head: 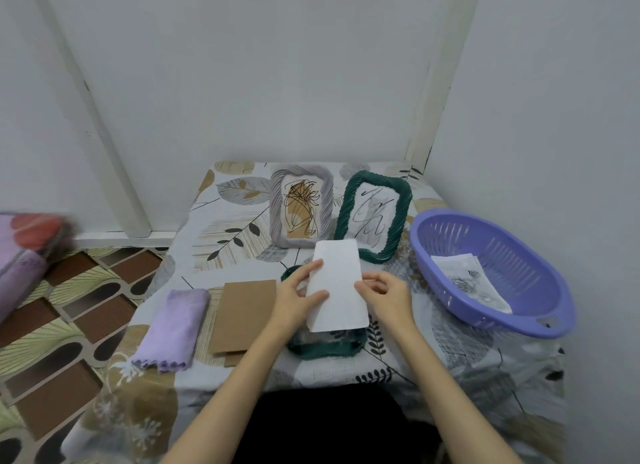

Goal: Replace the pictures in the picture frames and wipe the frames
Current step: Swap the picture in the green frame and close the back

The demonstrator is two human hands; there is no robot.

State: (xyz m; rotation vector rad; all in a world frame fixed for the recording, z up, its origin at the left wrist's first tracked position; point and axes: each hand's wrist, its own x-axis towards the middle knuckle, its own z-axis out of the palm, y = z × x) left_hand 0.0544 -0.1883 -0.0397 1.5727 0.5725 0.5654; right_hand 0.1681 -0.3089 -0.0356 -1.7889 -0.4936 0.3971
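Two hands pinch the white sheet (337, 287) blank side up, left hand (297, 299) and right hand (388, 292) each clamped on an edge, over the dark green frame (325, 346) lying flat at 6 o'clock, prob. to seat it. I count 3 frames: grey frame (301, 209) and green frame (374, 216) upright at 12. 1 purple cloth (171, 328) at 9, 1 cardboard backing (242, 314), 1 basket (491, 273) at 3.

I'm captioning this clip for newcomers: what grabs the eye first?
The two hands, left and right, holding a white paper sheet over a dark green frame lying at the table's centre. Right of them sits a purple plastic basket.
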